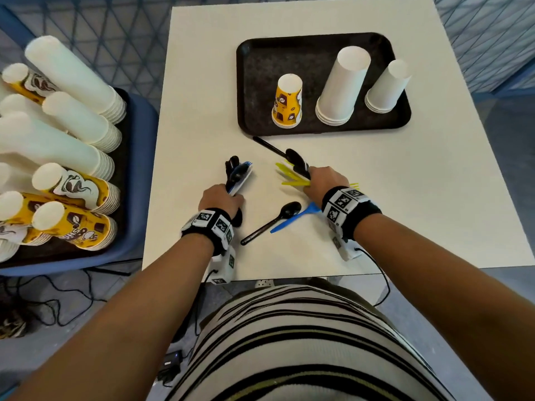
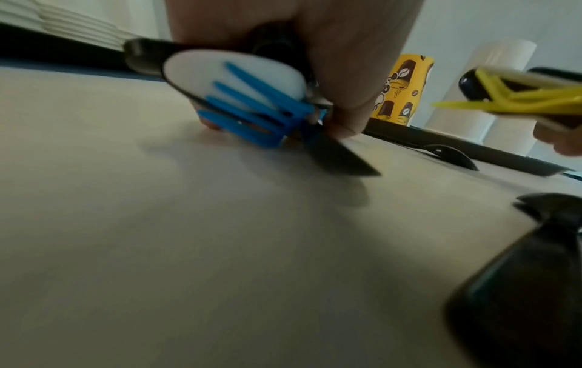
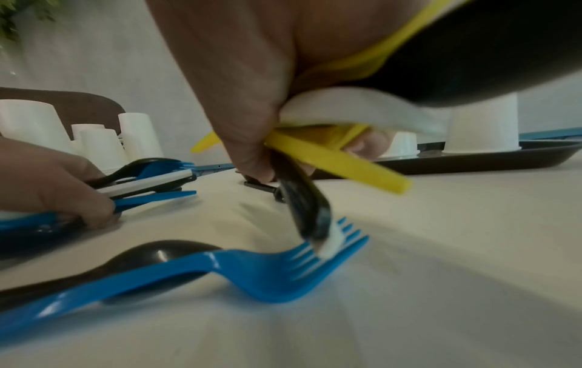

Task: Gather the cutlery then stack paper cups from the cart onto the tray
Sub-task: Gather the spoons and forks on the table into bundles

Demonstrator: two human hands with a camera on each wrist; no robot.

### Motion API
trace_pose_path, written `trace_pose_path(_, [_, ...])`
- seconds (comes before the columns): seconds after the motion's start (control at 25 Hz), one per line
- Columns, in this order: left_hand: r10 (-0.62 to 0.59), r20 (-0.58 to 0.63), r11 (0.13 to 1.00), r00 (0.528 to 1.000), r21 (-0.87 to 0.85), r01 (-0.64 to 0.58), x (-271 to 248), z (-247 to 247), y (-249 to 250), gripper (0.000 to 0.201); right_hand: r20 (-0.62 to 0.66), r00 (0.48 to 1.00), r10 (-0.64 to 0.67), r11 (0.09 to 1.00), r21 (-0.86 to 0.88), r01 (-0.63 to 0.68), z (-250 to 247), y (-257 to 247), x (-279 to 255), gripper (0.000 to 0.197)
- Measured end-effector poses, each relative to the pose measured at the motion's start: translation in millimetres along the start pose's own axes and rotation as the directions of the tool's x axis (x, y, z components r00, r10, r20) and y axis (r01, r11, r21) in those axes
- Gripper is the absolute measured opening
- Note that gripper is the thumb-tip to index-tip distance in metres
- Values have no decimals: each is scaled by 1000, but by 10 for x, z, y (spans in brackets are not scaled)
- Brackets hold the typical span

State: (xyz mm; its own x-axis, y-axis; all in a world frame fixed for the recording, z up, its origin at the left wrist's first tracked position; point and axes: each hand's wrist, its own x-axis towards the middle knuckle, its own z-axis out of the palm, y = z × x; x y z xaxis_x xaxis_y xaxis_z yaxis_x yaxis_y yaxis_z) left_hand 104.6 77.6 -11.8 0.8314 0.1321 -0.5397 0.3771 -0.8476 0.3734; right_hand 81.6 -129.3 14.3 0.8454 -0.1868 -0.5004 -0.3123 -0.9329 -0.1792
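Each hand clutches its own bundle, the left hand [image 1: 221, 198] blue-and-black cutlery [image 1: 238, 173], the right hand [image 1: 325, 180] yellow-and-black cutlery [image 1: 292, 172], probably so strays lift quicker

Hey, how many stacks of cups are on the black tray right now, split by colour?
white cup stacks: 2
yellow printed cup stack: 1
Total on the tray: 3
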Motion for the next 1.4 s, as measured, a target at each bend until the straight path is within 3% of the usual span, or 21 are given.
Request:
trace_pose_path(0.16, [70,-6,995,998,78,-70,7,-30,5,26,-42,998,-39,999,9,39,-149,39,-76,28])
trace_pose_path(0.28, [176,32,983,984,43,-177,-43,-61,13,27,12,980,-200,973,-111,200,-161,133,-136,26])
trace_pose_path(0.44, [368,232,915,900,84,-396,-220,-10,44,35,128,930,-345,923,-132,361,-1,283,-192,32])
trace_pose_path(0.6, [402,310,873,862,156,-463,-359,127,20,50,209,908,-363,903,-161,398,182,384,-185,39])
trace_pose_path(0.68, [401,354,810,845,293,-507,-346,201,-8,55,183,922,-342,916,-155,371,223,432,-192,35])
trace_pose_path(0.76, [444,343,763,828,340,-550,-321,265,-27,47,154,937,-313,927,-164,337,224,492,-191,31])
trace_pose_path(0.88, [491,289,763,822,313,-566,-266,339,-1,42,172,950,-260,936,-199,292,208,598,-179,33])
trace_pose_path(1.0, [448,305,736,840,407,-541,-174,364,98,40,187,957,-220,935,-239,261,184,659,-165,31])
trace_pose_path(1.2, [447,207,756,870,433,-491,-17,292,422,32,168,982,-86,995,-29,92,82,737,-184,42])
trace_pose_path(1.32, [542,120,769,832,327,-549,140,207,683,34,161,987,-10,1000,23,7,18,802,-209,33])
trace_pose_path(1.4, [588,132,735,798,325,-596,266,182,827,41,166,986,26,998,59,-36,-5,852,-224,26])
